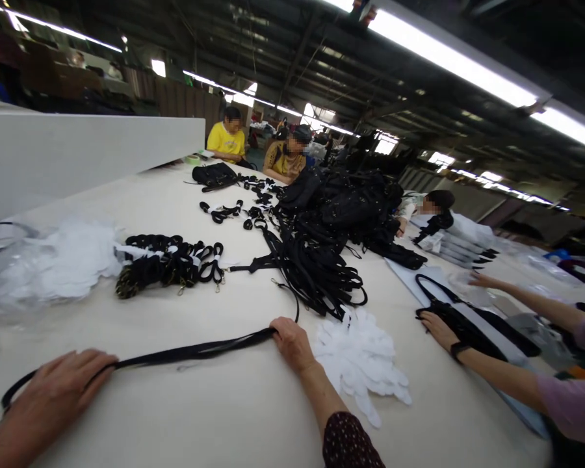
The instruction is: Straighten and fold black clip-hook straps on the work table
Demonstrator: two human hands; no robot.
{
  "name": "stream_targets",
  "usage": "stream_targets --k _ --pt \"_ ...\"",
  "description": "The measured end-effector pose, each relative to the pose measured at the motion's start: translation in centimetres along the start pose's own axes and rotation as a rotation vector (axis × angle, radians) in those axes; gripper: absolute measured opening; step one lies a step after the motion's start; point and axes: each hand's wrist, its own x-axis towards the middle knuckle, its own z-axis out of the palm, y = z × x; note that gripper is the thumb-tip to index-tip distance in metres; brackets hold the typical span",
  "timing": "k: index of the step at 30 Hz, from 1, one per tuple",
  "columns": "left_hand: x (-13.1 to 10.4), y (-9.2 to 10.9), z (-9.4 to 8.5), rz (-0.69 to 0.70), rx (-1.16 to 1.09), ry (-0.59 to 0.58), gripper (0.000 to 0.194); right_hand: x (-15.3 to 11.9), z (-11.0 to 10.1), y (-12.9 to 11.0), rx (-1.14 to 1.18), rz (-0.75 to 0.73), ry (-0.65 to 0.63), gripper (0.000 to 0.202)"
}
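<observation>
A long black strap [190, 353] lies stretched across the pale table [214, 416] in front of me. My left hand [53, 393] presses flat on its looped left end. My right hand [292, 341] pinches the other end, where the strap bends away toward a heap of black straps [316, 273]. A pile of white tissue pieces [358, 364] lies just right of my right hand.
Bundled black straps tied with white bands [168, 263] and crumpled white wrapping [63, 260] lie at the left. A heap of black bags [341, 201] sits further back. A co-worker's hands [436, 328] hold a black bag at the right. Other people sit at the table's far end.
</observation>
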Motion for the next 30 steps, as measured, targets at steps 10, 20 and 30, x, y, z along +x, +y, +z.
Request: stream_targets --k 10,20,30 --pt "0.1 0.6 -1.8 -0.016 0.037 -0.027 0.036 -1.3 -1.2 -0.2 0.287 0.09 -0.122 0.04" --pt "0.3 3.6 -1.0 0.099 -0.068 -0.008 0.045 -2.2 -1.5 -0.6 0.36 0.155 -0.151 0.051" --pt "1.8 6.2 -2.3 0.12 -0.202 0.055 0.039 -1.2 -1.3 -1.8 0.333 0.088 -0.126 0.025"
